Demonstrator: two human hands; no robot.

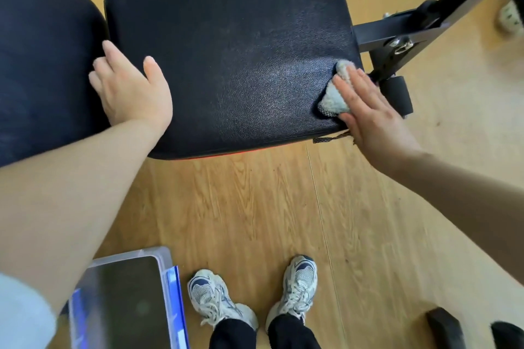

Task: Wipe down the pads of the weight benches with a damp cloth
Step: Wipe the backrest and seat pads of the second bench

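- The seat pad (226, 51) was mid-wipe, by my judgement.
- The left hand (129, 88) rested on its left edge, grip wide and empty.
- The right hand (371, 113), grip flat and wide, pressed at its near right corner.
- The cloth (334, 96) lay bunched under that hand; a leftward sweep seemed due next.

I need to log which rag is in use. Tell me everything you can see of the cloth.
The cloth is pale grey-white and fluffy, like terry or microfibre, with a darker mesh-like patch at its near corner. It is bunched into a small wad, not spread flat. It lies on the black pad at its near right corner, close to the edge. The right hand presses it with straight fingers, covering part of it. Whether it is damp cannot be told.
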